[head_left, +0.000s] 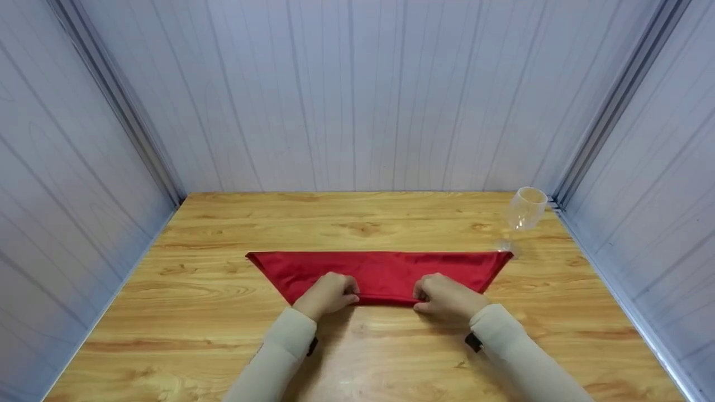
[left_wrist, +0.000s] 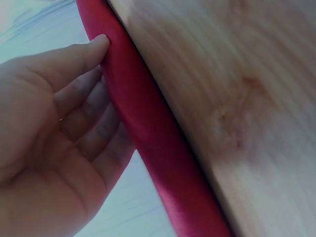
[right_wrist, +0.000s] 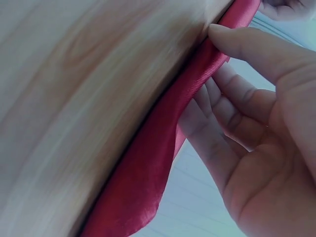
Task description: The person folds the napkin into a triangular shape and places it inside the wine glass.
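A red cloth napkin (head_left: 385,273) lies folded into a wide trapezoid, its long edge at the back and its short edge toward me. At the left part of that near edge my left hand (head_left: 330,293) pinches the cloth. My right hand (head_left: 451,296) pinches the same edge farther right. In the left wrist view the thumb (left_wrist: 100,49) presses on the folded red strip (left_wrist: 148,133), with the other fingers behind it. The right wrist view shows a similar hold, with the right thumb (right_wrist: 222,37) at the strip's lower side and the fingers behind the cloth.
A clear stemmed glass (head_left: 527,209) stands at the back right, its foot near the napkin's right corner. The wooden table (head_left: 223,335) is enclosed by pale panel walls (head_left: 374,100) at the back and both sides.
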`<state>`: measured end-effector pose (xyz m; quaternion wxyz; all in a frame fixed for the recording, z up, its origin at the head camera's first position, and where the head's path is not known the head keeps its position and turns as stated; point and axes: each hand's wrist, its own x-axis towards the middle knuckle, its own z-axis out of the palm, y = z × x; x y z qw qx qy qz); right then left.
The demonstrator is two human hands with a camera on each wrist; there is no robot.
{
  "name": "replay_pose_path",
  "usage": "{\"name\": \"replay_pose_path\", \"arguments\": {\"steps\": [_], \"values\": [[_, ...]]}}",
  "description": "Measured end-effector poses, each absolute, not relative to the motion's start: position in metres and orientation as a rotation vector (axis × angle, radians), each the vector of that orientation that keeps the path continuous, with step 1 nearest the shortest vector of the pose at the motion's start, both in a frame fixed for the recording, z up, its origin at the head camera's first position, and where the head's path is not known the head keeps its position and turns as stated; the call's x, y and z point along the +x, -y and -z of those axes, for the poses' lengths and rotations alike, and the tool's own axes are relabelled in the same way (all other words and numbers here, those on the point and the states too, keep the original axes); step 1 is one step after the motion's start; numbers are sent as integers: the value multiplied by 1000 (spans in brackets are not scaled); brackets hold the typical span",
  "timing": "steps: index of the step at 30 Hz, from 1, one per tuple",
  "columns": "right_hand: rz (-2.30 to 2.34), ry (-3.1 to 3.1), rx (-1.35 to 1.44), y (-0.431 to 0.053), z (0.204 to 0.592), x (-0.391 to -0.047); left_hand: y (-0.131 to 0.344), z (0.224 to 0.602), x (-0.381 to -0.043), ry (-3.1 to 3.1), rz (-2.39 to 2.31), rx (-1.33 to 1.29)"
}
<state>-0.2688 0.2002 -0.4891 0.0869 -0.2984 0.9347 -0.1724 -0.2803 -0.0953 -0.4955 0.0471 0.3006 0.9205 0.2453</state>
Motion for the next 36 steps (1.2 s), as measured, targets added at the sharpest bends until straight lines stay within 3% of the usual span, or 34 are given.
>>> {"name": "replay_pose_path", "arguments": {"steps": [36], "values": [[495,-2781,-1102,-206,496,-280,91,504,-285,-2718,-787,764]]}}
